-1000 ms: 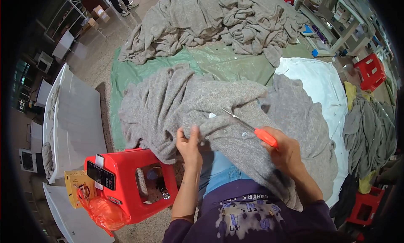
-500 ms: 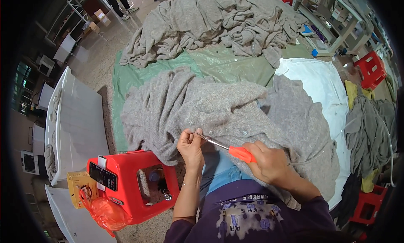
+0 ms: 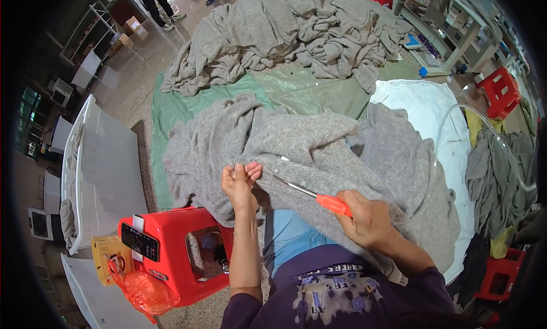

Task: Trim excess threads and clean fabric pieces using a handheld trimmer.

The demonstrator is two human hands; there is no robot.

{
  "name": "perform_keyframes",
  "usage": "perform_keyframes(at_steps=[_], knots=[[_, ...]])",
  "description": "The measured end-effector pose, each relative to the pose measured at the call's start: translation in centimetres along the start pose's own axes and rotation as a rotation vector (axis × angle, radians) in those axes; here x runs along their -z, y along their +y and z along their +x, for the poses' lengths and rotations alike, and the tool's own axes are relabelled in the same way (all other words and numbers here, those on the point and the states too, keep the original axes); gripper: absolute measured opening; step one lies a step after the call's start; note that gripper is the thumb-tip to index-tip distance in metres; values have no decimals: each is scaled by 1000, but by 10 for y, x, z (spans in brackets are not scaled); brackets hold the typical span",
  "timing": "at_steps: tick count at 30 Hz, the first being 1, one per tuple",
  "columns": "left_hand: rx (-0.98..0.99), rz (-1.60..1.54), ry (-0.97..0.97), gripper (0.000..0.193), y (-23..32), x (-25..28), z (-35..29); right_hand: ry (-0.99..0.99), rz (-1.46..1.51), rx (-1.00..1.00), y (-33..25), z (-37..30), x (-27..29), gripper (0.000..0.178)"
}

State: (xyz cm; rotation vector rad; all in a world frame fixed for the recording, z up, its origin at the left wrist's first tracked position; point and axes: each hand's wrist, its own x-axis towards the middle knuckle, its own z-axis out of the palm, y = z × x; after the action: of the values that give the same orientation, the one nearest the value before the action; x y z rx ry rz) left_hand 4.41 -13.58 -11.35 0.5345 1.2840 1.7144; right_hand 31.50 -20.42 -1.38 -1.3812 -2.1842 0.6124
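Head view. Right hand (image 3: 366,219) closed firmly around the orange-red plastic handle (image 3: 335,204) of a slim tool with a straight metal shaft (image 3: 299,188). Shaft slants up and left over the grey knitted cloth (image 3: 222,132); tip ends a little short of the left hand (image 3: 241,178). Tip contact with cloth: cannot tell. Left hand: fingers curled, palm partly upturned, at the cloth's near folds; whether it pinches any, cannot tell.

Near edge of cloth drops over light blue jeans (image 3: 292,229). Left forearm runs just beside the right rim of a red plastic stool (image 3: 171,229), so little sideways room there. Right forearm lies above cloth, no hard edge beside it.

Cloth's left edge stops within a green plastic sheet (image 3: 161,183); then a strip of speckled floor, then a tall white bin (image 3: 111,175). Far side: a band of green sheet separates cloth from a large heaped grey knit pile (image 3: 273,27). Right side: cloth overlaps a white sheet (image 3: 419,95), its outer margin exposed. A transparent flexible tube (image 3: 501,141) arcs above that margin.
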Motion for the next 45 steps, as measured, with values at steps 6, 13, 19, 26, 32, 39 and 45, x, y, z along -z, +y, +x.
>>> perform_keyframes(at_steps=[6,13,19,26,32,39,45], knots=[[219,-76,117,17,-7,7,0,18,22,-90,9,0,0,21],[-289,615,48,43,-15,-22,-43,1,28,-93,16,-4,2,21],[-735,1096,-132,49,-46,-38,-59,29,-19,-102,19,-8,6,24],[-682,1244,-54,59,-55,-48,-52,-35,-153,-90,19,-16,19,19],[-640,1305,-59,62,-52,-46,-54,-139,-335,-181,24,-48,57,19],[-637,1304,-86,61,-48,-44,-54,-91,-172,-114,12,-19,28,17],[-584,1192,-136,60,-42,-24,-43,33,1,-150,10,1,16,17]])
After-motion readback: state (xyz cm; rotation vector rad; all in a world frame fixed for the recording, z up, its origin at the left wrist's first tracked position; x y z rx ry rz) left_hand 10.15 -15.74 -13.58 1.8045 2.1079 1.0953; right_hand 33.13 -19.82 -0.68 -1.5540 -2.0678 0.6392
